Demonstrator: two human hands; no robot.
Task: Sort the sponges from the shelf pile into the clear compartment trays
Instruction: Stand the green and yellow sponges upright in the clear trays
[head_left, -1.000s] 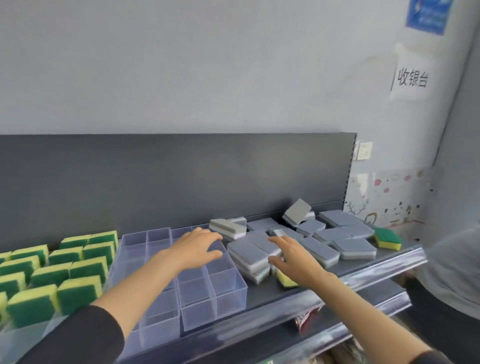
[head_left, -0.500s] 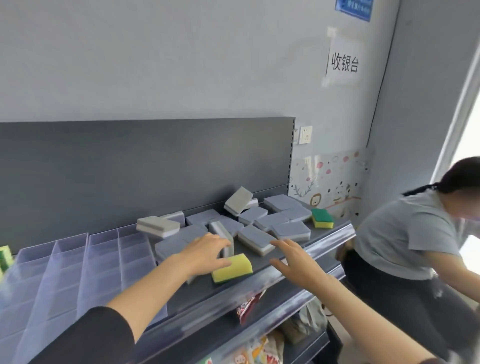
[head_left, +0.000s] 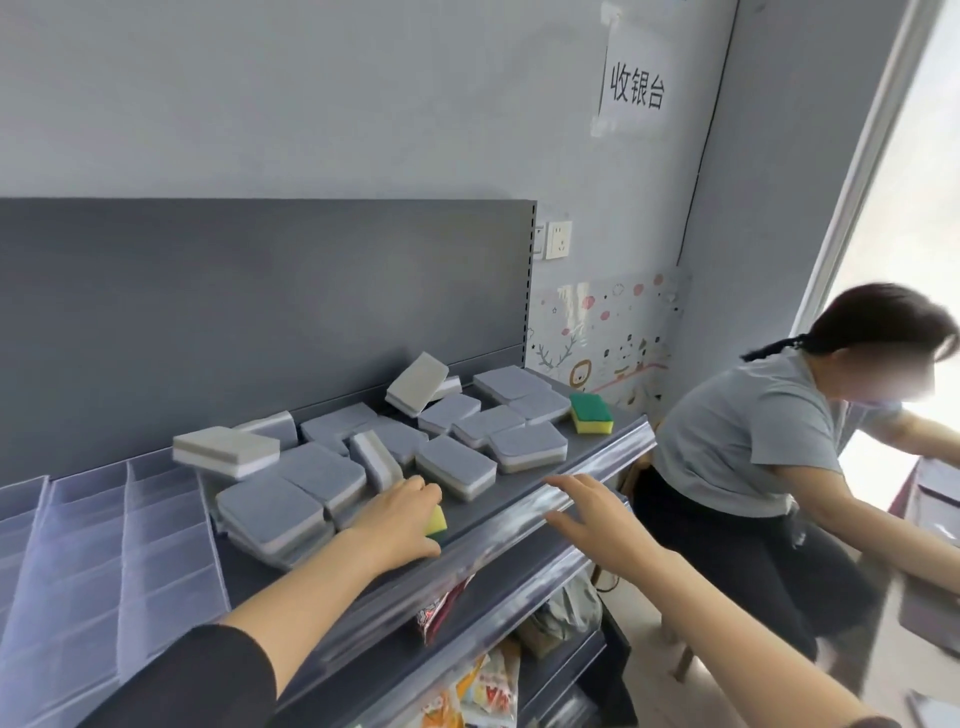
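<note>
A pile of several grey sponges (head_left: 322, 467) lies on the dark shelf (head_left: 597, 441). My left hand (head_left: 395, 514) covers a yellow-green sponge (head_left: 435, 519) at the shelf's front edge, fingers curled over it. My right hand (head_left: 587, 512) hovers open at the shelf's front rail, holding nothing. A second green-and-yellow sponge (head_left: 591, 413) sits at the shelf's right end. The clear compartment tray (head_left: 104, 545) stands to the left with the compartments in view bare.
A person in a grey shirt (head_left: 753, 441) bends over just right of the shelf. Lower shelves hold packaged goods (head_left: 467, 686). The dark back panel (head_left: 260, 312) rises behind the pile.
My view swung right, away from the filled trays. My left hand left the tray and closed down over the yellow-green sponge; my right hand drew back from the pile to the front rail.
</note>
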